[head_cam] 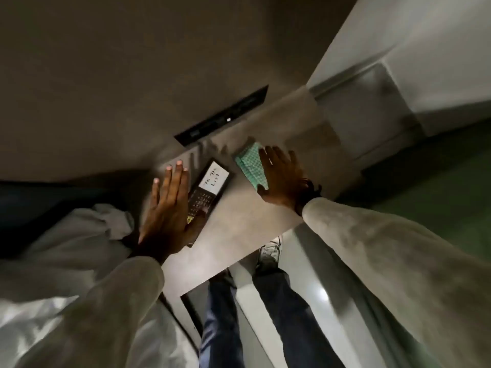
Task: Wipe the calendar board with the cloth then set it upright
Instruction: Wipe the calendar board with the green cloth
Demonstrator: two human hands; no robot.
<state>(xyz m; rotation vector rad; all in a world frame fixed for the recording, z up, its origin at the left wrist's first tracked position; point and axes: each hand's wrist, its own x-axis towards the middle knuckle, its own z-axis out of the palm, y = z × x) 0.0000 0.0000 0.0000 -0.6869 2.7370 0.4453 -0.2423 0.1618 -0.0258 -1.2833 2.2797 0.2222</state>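
The calendar board [211, 185] lies flat on the grey counter [239, 224]. It has a dark frame, a white "To Do List" panel and a dark calendar grid. My left hand [166, 211] hovers flat over the board's near left end with fingers stretched out, and its thumb touches the board's lower part. A folded cloth [251, 163] with a green and white pattern rests on the counter to the right of the board. On the cloth's right edge lies my right hand [281, 176], palm down, fingers spread.
A dark slot-like panel [223, 118] is set into the wall behind the counter. A pale cabinet or wall block [398, 62] rises at the right. Below the counter's front edge I see my legs in jeans and a shoe [268, 252] on a light floor.
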